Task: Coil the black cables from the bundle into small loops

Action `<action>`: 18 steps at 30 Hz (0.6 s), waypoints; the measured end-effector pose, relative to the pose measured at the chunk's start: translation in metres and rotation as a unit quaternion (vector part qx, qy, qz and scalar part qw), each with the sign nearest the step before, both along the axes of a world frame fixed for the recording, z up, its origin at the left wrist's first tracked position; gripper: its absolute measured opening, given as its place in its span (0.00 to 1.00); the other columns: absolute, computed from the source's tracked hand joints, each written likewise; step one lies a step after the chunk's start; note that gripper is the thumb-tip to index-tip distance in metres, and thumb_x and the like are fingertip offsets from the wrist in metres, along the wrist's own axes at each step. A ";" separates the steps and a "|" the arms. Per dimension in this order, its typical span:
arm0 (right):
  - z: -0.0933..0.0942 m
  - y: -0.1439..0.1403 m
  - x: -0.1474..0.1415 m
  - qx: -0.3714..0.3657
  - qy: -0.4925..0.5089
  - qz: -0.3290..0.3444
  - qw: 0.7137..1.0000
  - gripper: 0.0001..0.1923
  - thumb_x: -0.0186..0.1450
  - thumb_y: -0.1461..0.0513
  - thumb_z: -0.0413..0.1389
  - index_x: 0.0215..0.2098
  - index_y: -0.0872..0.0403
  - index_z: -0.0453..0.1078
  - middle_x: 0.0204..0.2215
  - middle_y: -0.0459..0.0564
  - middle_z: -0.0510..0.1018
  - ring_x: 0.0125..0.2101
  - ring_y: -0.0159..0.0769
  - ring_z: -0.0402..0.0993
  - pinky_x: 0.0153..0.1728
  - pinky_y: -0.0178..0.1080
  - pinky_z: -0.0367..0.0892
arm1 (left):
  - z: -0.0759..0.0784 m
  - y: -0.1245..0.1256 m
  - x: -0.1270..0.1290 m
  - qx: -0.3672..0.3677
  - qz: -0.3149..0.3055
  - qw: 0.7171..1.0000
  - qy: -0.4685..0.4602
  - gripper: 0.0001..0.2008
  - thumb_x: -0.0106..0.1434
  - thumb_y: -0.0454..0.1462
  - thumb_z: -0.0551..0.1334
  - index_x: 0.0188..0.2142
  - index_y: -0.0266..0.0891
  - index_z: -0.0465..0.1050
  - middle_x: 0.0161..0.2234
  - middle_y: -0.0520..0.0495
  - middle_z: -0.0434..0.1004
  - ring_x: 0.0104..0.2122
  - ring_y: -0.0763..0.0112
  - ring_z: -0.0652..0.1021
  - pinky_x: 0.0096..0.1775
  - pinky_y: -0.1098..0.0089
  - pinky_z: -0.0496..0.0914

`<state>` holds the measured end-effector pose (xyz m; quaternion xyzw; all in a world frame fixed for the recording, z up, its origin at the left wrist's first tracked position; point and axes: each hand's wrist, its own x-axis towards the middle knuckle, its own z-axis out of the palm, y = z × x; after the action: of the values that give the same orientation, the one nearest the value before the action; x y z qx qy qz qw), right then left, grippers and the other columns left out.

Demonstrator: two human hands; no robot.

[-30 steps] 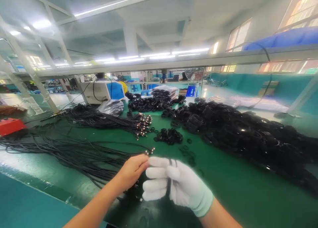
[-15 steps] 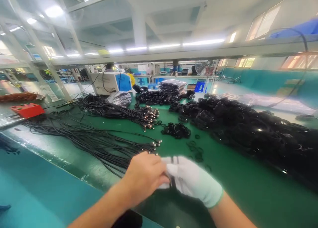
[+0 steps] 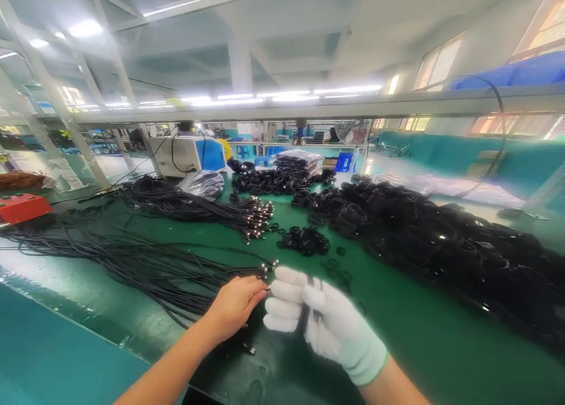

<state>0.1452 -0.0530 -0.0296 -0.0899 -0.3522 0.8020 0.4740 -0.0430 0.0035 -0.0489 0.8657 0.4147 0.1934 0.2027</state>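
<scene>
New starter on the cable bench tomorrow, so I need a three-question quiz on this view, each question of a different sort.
1. True or false: both hands wear gloves.
2. Which lies nearest the hands? A) red box B) cable ends with metal plugs C) blue-fronted machine
3. What colour is the table mat?

Key
1. False: the right hand wears a white glove; the left hand is bare.
2. B: the cable ends, not the red box or the machine.
3. Green, as the table mat shows.

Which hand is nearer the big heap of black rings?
Right. The gloved right hand sits closer to the ring heap; the bare left hand is farther, beside the cables.
</scene>
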 end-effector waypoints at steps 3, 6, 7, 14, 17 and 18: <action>0.004 0.005 0.006 -0.037 -0.007 -0.074 0.997 0.22 0.56 0.55 0.62 0.45 0.54 0.64 0.33 0.49 0.71 0.31 0.35 0.69 0.40 0.46 0.63 | -0.003 -0.023 0.003 0.062 -0.001 0.996 0.068 0.13 0.65 0.35 0.49 0.32 0.39 0.71 0.31 0.48 0.73 0.31 0.68 0.71 0.36 0.67 0.60; 0.003 0.006 0.004 -0.061 -0.053 -0.114 0.990 0.22 0.56 0.57 0.62 0.46 0.55 0.65 0.36 0.52 0.74 0.34 0.37 0.71 0.42 0.46 0.63 | 0.001 -0.050 0.015 0.133 -0.026 0.983 0.121 0.12 0.65 0.33 0.49 0.31 0.39 0.69 0.29 0.49 0.73 0.28 0.69 0.70 0.33 0.68 0.58; 0.001 0.006 0.003 -0.068 -0.076 -0.118 0.988 0.22 0.56 0.58 0.62 0.46 0.56 0.65 0.36 0.53 0.74 0.34 0.37 0.71 0.42 0.45 0.63 | 0.003 -0.055 0.019 0.151 -0.031 0.980 0.123 0.12 0.65 0.33 0.49 0.30 0.39 0.69 0.28 0.49 0.73 0.27 0.69 0.70 0.32 0.67 0.58; -0.010 -0.009 -0.003 -0.060 -0.132 0.058 0.988 0.13 0.56 0.60 0.62 0.36 0.60 0.69 0.28 0.50 0.74 0.31 0.34 0.69 0.37 0.40 0.62 | 0.053 -0.041 0.005 0.115 -0.094 0.988 0.050 0.04 0.59 0.38 0.62 0.30 0.41 0.73 0.29 0.53 0.73 0.31 0.73 0.71 0.34 0.71 0.60; -0.012 -0.014 -0.011 -0.102 -0.084 0.138 0.982 0.15 0.54 0.60 0.64 0.35 0.60 0.67 0.27 0.48 0.70 0.31 0.34 0.68 0.39 0.42 0.61 | 0.064 -0.029 -0.004 -0.019 -0.101 0.994 -0.032 0.04 0.57 0.37 0.63 0.31 0.41 0.76 0.31 0.53 0.74 0.32 0.74 0.73 0.35 0.75 0.64; -0.013 -0.016 -0.014 -0.119 -0.063 0.163 0.977 0.16 0.53 0.60 0.65 0.34 0.59 0.65 0.26 0.47 0.68 0.30 0.32 0.66 0.38 0.42 0.61 | 0.063 -0.025 -0.006 -0.060 -0.103 0.991 -0.061 0.04 0.57 0.37 0.63 0.30 0.40 0.76 0.30 0.52 0.75 0.32 0.73 0.73 0.34 0.75 0.65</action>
<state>0.1313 -0.0686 -0.0427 -0.1375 -0.2939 0.8972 0.2996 -0.0488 -0.0217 0.0140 0.8769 0.3207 0.1983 0.2980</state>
